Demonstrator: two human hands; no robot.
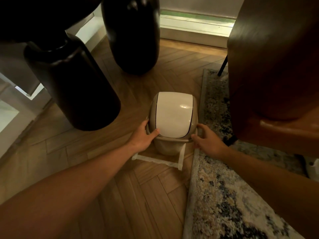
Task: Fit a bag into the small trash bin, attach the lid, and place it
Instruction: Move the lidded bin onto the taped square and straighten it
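A small beige trash bin (165, 148) stands on the wooden floor inside a square of white tape (155, 159). A beige lid with a white swing flap (173, 114) sits on top of it. My left hand (144, 135) grips the lid's left rim, thumb resting on the flap's near edge. At the lid's right rim, my right hand (206, 138) has its fingers spread and the fingertips touch the rim. A pale bag edge seems to show under the rim, but I cannot tell for sure.
Two tall dark vases (72, 87) (133, 35) stand to the left and behind the bin. A brown chair (276, 66) looms on the right over a patterned rug (224, 195). A window sill (195, 30) runs along the back.
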